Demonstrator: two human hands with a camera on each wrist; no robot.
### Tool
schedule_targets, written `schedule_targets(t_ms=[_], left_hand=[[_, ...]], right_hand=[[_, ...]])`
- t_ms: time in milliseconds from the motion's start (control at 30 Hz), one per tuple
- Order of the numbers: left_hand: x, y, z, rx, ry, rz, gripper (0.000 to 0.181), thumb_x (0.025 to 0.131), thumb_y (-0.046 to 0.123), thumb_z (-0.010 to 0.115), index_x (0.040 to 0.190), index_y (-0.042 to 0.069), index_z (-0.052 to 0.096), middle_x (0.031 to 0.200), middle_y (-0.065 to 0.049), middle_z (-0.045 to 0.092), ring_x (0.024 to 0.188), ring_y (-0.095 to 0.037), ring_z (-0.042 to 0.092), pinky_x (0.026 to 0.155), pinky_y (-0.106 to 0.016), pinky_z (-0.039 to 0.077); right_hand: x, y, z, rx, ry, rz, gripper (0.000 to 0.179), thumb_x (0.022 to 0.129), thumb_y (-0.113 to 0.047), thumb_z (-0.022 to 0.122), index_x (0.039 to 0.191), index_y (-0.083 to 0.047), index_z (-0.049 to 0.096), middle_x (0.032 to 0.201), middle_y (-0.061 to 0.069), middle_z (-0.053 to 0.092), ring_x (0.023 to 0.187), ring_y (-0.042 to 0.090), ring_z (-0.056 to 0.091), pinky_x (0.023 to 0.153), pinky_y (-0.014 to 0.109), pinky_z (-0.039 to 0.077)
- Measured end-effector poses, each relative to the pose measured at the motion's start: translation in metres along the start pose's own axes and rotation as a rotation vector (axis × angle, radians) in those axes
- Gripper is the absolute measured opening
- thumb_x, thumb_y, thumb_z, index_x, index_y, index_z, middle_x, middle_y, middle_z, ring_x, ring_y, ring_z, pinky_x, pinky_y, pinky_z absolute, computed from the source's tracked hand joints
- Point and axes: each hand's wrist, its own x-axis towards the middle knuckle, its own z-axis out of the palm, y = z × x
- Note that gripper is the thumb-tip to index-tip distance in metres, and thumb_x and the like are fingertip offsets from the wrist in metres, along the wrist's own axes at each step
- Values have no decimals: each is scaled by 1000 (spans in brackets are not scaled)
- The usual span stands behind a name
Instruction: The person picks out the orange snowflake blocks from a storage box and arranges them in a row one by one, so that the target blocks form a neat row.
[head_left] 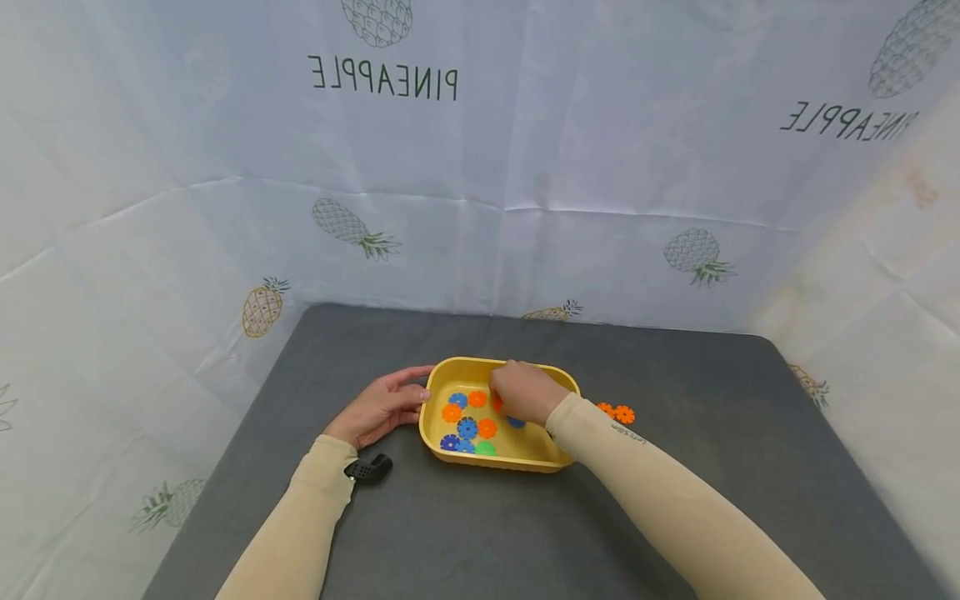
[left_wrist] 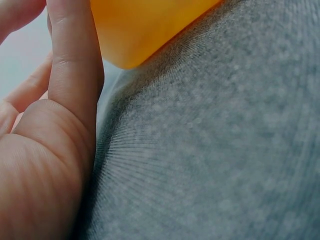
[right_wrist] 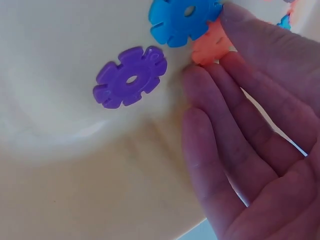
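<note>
A yellow plastic tray (head_left: 495, 463) holds several flat, notched plastic discs in orange, blue, green and purple. My left hand (head_left: 382, 408) is at the tray's left end, its thumb at the rim and its fingers fairly straight along the outside. My right hand (head_left: 528, 392) reaches into the tray's right half. In the right wrist view its thumb and fingertips pinch an orange disc (right_wrist: 212, 45), partly hidden behind a blue disc (right_wrist: 172, 22) at the thumb tip. A purple disc (right_wrist: 131, 79) lies on the tray floor beside the fingers.
Two orange discs (head_left: 624, 414) lie on the dark grey table (head_left: 450, 533) right of the tray, partly behind the right forearm. A black strap end (head_left: 369, 469) sticks out from the left wrist. White pineapple-print cloth (head_left: 480, 167) hangs behind and at both sides.
</note>
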Motion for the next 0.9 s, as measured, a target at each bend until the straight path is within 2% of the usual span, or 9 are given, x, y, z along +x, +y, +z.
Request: schedule_targets(t_ms=[233,500,900], left_hand=[[-3,-1,0,4,2,-3,72,105,20,73,167,13,38,147,-20,64,105,-22,76,95,-37,66],[-4,1,1,-21,-10,1,72,105,18,73,167,12,38,145,-21,65,105,-21,77,95,-37,66],[-2,1,1,-15,-16,1,71,105,19,72,167,13,38,149,-22,64,106,-22,77,95,-37,66]], right_hand=[[-1,-1,-1,9,-28,-8,11,93,-11,85,94,-11,75,77,-2,65,70,16,58,72,30,54],[-2,-2,-3,58,-119,27,16,91,-13,86,96,-10,71,80,-1,63,70,15,56,69,28,50],[-8,0,-7,136,-174,50,23,91,-16,88,106,-11,72,92,-1,65,82,16,59,79,30,54]])
